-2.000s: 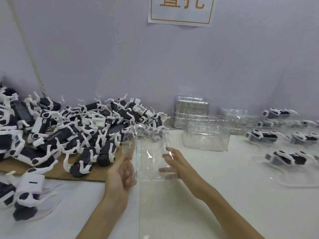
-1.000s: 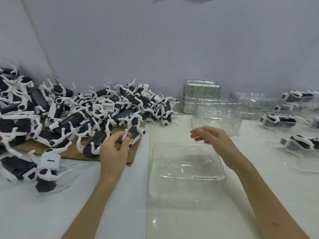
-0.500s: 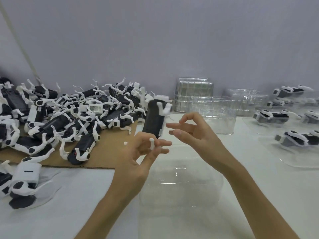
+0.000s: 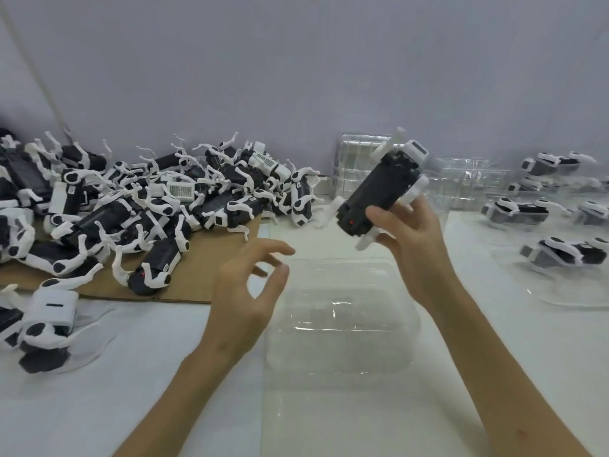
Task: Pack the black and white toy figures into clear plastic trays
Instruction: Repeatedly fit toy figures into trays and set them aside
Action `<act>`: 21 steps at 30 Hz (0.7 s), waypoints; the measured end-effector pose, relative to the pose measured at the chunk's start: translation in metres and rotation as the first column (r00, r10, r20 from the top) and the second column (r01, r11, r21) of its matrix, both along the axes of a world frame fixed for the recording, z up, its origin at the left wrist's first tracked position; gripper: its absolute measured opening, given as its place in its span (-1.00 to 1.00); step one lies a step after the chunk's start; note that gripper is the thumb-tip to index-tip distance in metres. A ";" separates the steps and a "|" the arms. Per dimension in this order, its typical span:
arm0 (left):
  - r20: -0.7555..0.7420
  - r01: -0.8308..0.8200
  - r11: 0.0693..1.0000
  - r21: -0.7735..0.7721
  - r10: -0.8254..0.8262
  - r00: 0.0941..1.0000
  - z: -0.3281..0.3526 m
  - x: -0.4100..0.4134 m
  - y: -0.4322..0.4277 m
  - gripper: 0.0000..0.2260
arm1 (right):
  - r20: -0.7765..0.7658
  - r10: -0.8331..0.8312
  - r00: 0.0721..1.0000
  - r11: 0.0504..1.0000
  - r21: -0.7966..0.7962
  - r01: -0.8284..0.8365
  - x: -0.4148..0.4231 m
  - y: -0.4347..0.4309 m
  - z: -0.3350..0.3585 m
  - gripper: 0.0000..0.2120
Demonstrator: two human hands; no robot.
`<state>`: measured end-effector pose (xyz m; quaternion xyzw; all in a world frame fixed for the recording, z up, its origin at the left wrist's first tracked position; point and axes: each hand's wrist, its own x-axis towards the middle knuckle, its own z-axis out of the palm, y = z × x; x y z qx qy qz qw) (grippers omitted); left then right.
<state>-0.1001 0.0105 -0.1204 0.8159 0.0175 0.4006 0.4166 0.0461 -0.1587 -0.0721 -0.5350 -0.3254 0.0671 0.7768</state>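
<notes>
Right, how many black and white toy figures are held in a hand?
1: the black and white toy figure gripped by the right hand, raised near the clear plastic tray.

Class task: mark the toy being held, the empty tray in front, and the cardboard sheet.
Held toy point(image 4: 379, 189), head view, its black body.
Empty tray point(image 4: 342, 344), head view, its bare floor.
Cardboard sheet point(image 4: 204, 268), head view, bare brown patch near its right end.

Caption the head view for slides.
Right hand holds a black-and-white toy figure above the empty clear tray; left hand hovers empty.
</notes>
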 end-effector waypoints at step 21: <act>-0.295 0.020 0.983 -0.180 -0.074 0.953 -0.017 0.009 0.016 -0.52 | 0.363 0.141 0.921 0.696 -0.698 0.169 0.005 0.002 -0.024 -0.61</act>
